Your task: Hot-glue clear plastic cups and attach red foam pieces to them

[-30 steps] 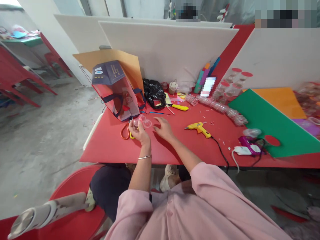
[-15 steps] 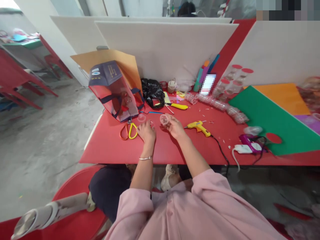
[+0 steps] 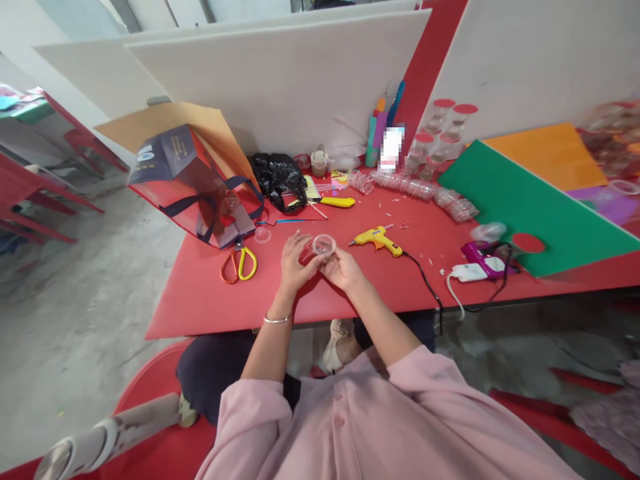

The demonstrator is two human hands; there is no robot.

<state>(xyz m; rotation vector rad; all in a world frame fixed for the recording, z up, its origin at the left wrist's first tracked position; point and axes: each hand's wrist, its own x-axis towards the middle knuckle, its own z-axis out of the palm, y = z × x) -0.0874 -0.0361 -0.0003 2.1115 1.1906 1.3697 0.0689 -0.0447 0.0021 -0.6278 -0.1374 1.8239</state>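
My right hand [image 3: 343, 268] is closed around a small clear plastic cup [image 3: 324, 245], its round rim facing up. Close against it, my left hand [image 3: 296, 262] curves its fingers around a second clear plastic piece [image 3: 307, 252], whose shape is partly hidden; the thumb reaches toward the cup. Both hands are just above the red table [image 3: 200, 300]. A similar clear plastic piece [image 3: 263, 233] lies to their left, near scissors [image 3: 239, 263] with red and yellow handles. To the right lies a yellow glue gun [image 3: 377, 241] with a black cord.
A gift bag [image 3: 175, 180] stands at the left, beside a black plastic bag [image 3: 280, 177]. Behind lie a yellow-handled cutter [image 3: 336, 201] and a row of nested clear cups [image 3: 425, 188]. A green board [image 3: 530, 207] and a purple power strip [image 3: 493, 260] are at the right.
My left hand has moved off the tabletop toward the right hand, with a clear piece in its fingers. Both hands are now together. The camera view has shifted and turned slightly.
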